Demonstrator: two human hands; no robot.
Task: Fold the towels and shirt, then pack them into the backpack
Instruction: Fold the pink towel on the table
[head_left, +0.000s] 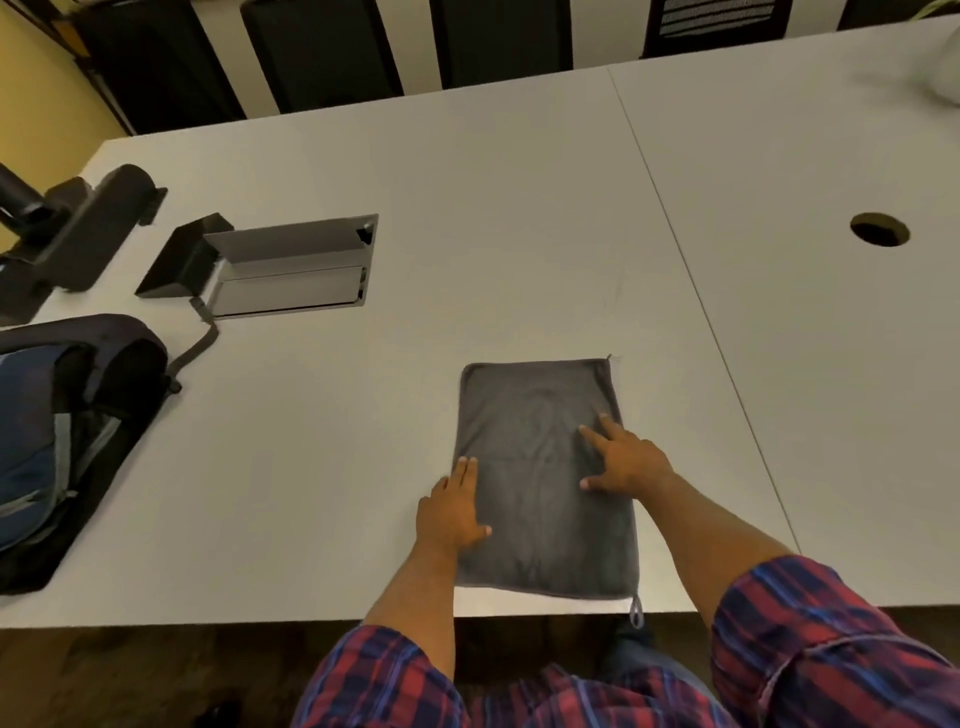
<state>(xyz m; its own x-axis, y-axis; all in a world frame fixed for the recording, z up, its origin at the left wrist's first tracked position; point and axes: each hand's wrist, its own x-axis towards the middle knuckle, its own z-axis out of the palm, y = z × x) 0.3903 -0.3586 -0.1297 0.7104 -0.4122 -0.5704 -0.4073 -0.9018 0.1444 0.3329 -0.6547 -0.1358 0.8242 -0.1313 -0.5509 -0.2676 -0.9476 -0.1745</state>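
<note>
A grey towel (540, 410) lies folded into a tall rectangle on the white table (467, 208), its near edge at the table's front edge. My left hand (452, 512) rests flat on the towel's left edge, fingers straight. My right hand (626, 457) presses flat on the towel's right half with fingers spread. A dark blue and black backpack (57, 431) lies open at the table's left side. A blurred white bundle (940, 62) sits at the far right corner; I cannot tell what it is.
An open cable box (291, 267) with a raised lid is set into the table beyond the backpack. A black monitor-arm base (78, 228) stands at the far left. A round cable hole (879, 228) is at the right. Dark chairs line the far side.
</note>
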